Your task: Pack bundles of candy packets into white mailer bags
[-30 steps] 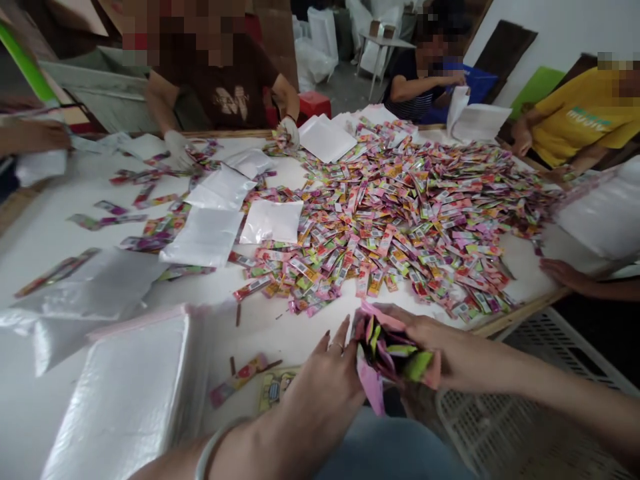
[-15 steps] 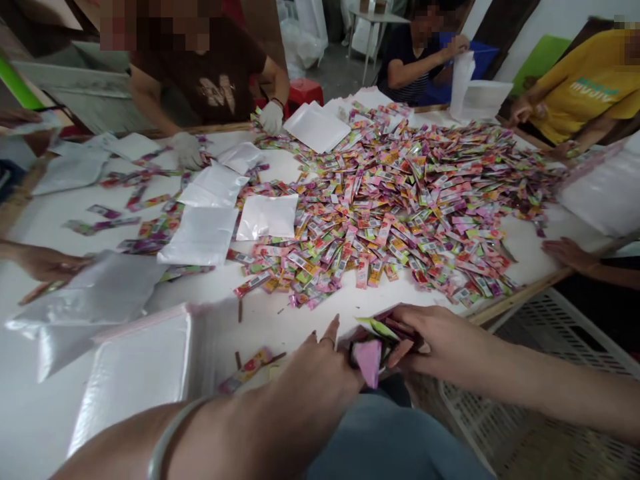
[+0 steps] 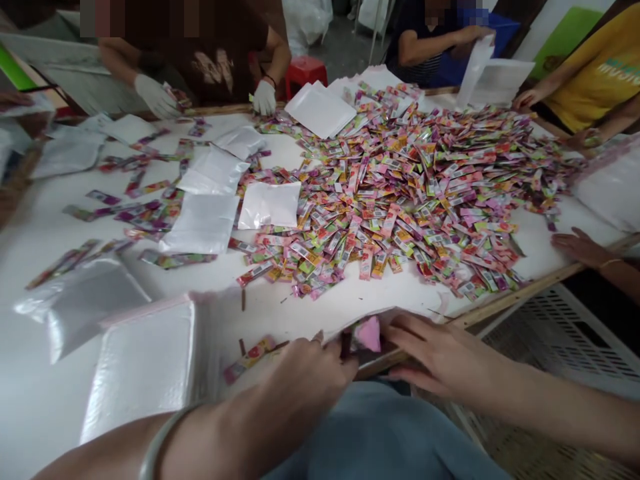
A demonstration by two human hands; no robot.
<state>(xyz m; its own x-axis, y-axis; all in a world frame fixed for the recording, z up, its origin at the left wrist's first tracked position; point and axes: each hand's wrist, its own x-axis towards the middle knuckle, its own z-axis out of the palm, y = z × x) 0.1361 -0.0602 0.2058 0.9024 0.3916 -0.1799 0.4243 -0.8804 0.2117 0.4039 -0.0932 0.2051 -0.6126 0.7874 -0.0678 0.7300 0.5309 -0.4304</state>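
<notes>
My left hand (image 3: 313,370), wearing a bangle, is closed on the near left edge of a pale bag (image 3: 395,313) at the table's front edge. The bag's mouth gapes upward, and a pink sachet (image 3: 369,335) shows in it. At the right side of the mouth is my right hand (image 3: 425,350), its fingers stretched and the thumb apart; the fingertips are beside the pink sachet. What lies deeper in the bag is hidden. Left of my left hand is a loose fruit-print stick sachet (image 3: 250,359). Beyond my hands spreads a big heap of colourful stick sachets (image 3: 380,200).
A stack of silvery-white padded bags (image 3: 143,360) stands at the left front. Filled-looking pouches (image 3: 203,223) lie mid-table. Across the table are a person in gloves (image 3: 155,97) and others at the right. Another person's hand (image 3: 583,250) rests on the right edge, above a white plastic crate (image 3: 565,333).
My right hand has let go of a bunch of sachets at the bag's mouth, its fingers now spread. The hand at the left pouch is gone. The gloved hands have drawn back toward the far edge.
</notes>
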